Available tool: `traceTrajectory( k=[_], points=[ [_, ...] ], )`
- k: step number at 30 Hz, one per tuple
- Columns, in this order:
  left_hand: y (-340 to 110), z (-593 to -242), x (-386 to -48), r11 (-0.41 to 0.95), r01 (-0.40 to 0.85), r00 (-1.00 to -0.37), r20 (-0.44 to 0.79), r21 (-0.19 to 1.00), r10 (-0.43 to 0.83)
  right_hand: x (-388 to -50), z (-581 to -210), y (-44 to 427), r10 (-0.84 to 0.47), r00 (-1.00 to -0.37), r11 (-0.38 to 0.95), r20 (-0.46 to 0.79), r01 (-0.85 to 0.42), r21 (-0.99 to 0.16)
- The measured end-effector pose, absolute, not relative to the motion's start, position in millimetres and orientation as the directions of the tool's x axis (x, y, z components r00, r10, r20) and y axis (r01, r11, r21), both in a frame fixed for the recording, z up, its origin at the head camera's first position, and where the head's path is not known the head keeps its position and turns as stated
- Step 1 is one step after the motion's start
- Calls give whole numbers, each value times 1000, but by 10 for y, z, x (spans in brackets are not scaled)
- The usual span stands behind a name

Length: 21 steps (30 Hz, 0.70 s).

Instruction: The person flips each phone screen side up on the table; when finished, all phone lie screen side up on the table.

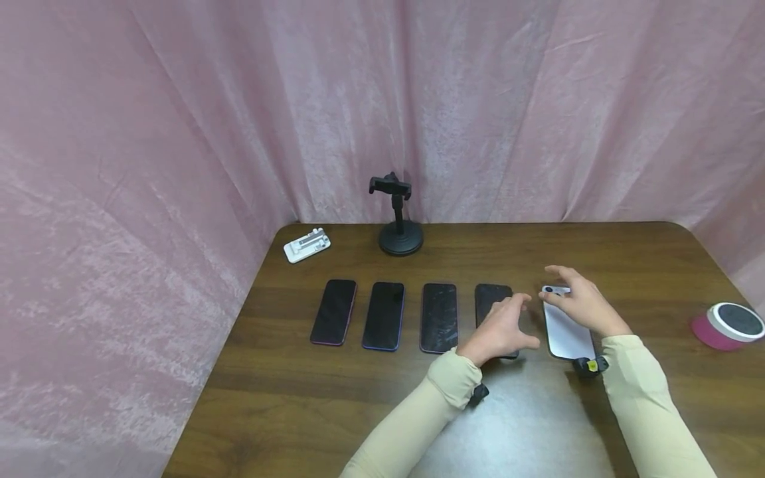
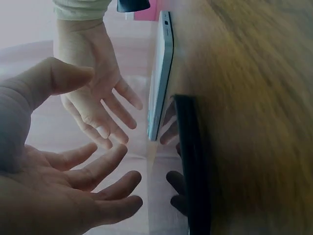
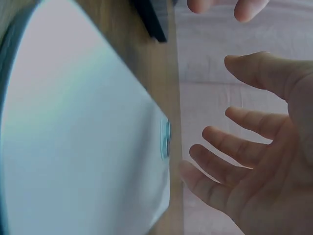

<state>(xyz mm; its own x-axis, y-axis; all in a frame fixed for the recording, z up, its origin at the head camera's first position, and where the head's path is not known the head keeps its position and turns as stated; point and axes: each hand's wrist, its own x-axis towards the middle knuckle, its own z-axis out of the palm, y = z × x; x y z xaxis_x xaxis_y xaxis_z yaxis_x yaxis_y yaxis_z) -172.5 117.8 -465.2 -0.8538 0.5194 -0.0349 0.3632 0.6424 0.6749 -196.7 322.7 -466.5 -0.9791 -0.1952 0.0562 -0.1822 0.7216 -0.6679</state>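
Several smartphones lie in a row on the wooden table. Over the black phone [image 1: 492,292] second from the right hovers my left hand [image 1: 501,328], fingers spread and thumb apart, holding nothing. At the row's right end a white phone [image 1: 568,335] lies back up, its camera bump at the far end. My right hand [image 1: 588,307] hangs above that phone, fingers loosely bent and not gripping it. Three more phones rest screen up to the left: a dark one [image 1: 439,318], a blue-edged one [image 1: 384,317] and a purple-edged one [image 1: 334,312].
A black phone stand [image 1: 401,236] with a round base stands near the table's back edge. Left of it lies a small white folding holder [image 1: 307,245]. A pink and white round object [image 1: 728,326] with a dark top sits at the right. Pink curtains [image 1: 478,113] hang behind.
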Motion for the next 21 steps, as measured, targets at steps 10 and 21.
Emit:
traceTrajectory(
  k=[10,21],
  points=[
    [1389,-4649,-1638,701,455,-809,-73,549,583,-1904,-4625,3460,-159,-987,755,-28,-103,-648],
    [1652,-4690,-1576,774,477,-822,-100,417,561,-1844,-4696,3601,-162,-982,776,-102,-63,-627]
  ],
)
